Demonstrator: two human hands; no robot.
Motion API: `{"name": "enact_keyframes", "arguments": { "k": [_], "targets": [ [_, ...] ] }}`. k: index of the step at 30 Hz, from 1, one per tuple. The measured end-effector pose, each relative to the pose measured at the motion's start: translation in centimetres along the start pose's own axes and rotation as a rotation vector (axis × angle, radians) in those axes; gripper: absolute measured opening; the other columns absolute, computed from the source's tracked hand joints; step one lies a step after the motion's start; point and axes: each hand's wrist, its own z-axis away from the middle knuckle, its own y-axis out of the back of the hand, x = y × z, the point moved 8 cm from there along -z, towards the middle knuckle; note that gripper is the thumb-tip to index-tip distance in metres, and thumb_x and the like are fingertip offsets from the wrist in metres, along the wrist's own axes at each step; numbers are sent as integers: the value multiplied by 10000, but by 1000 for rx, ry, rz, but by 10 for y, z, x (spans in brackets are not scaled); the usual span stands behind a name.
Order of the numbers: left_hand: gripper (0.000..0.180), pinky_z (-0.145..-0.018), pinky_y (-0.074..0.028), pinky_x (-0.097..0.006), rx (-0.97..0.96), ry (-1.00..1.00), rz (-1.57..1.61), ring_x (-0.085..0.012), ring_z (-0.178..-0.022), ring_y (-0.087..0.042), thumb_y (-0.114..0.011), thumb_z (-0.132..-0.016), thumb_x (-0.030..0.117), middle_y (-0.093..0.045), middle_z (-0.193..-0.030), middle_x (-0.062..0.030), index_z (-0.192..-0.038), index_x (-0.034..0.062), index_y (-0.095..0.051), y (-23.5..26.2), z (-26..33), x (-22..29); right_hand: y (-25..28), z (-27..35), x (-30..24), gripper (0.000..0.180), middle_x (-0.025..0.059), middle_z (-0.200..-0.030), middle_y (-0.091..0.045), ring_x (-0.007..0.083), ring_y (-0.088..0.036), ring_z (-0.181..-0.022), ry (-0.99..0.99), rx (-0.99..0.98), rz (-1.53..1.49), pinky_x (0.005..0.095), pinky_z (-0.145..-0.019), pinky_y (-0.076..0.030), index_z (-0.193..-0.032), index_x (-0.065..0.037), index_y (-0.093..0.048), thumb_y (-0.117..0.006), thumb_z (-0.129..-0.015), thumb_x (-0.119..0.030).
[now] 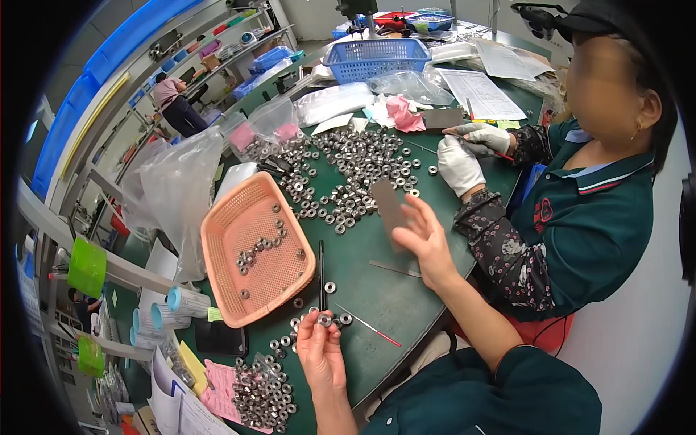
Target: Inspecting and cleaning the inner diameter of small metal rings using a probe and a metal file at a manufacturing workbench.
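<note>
My left hand (pixel 321 359) pinches a small metal ring (pixel 325 319) at its fingertips, just right of the peach basket (pixel 217 239). My right hand (pixel 433 250) is raised above the table, with a thin grey-brown rectangular sheet (pixel 389 206) between thumb and fingers. Loose metal rings (pixel 330 288) lie around my left hand. Beyond it a black pen-like rod (pixel 321 264) points away from me. A thin tool with a red end (pixel 377 332) lies to the right of that hand, and a narrow metal strip (pixel 395 269) lies below the raised sheet.
Large piles of rings (pixel 370 159) spread across the green table (pixel 362 301); another pile (pixel 264 395) sits near left by pink paper. A co-worker's gloved hands (pixel 464 159) work at the right. Behind are a blue basket (pixel 377 59), plastic bags (pixel 181 188) and papers (pixel 482 94).
</note>
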Motion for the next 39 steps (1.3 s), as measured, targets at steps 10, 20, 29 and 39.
{"name": "enact_keyframes", "arguments": {
  "k": [10, 20, 29, 39],
  "targets": [
    [195, -680, -494, -223, 8, 16, 5, -127, -743, -581, -549, -842, 25, -587, -984, -135, -1035, 7, -524, -1, -3, -4, -39, 16, 20, 561, 224, -1248, -426, 342, -464, -1109, -720, -280, -1090, 501, -916, -370, -1263, -30, -402, -412, -826, -381],
    [226, -736, -470, -246, -50, 94, 31, -126, -816, -578, -539, -859, 56, -584, -1029, -110, -1076, 1, -510, 1, 2, -8, -66, 20, 14, 636, 229, -1277, -388, 310, -484, -1078, -761, -328, -1071, 463, -886, -409, -1288, 14, -345, -451, -811, -394],
    [235, -756, -460, -224, -115, 116, 81, -99, -829, -566, -536, -869, 79, -581, -1046, -85, -1094, 18, -506, -2, 9, -5, -109, 31, 6, 601, 222, -1274, -395, 309, -493, -1067, -789, -412, -976, 473, -874, -419, -1281, -6, -365, -442, -830, -396],
    [245, -760, -453, -233, -184, 126, 159, -109, -853, -554, -508, -882, 69, -563, -1066, -97, -1117, 2, -492, -7, 13, 7, -285, 1, -51, 414, 91, -1023, -601, 208, -593, -925, -489, -822, -377, 321, -766, -445, -1131, -20, -503, -438, -860, -326]
  ]
}}
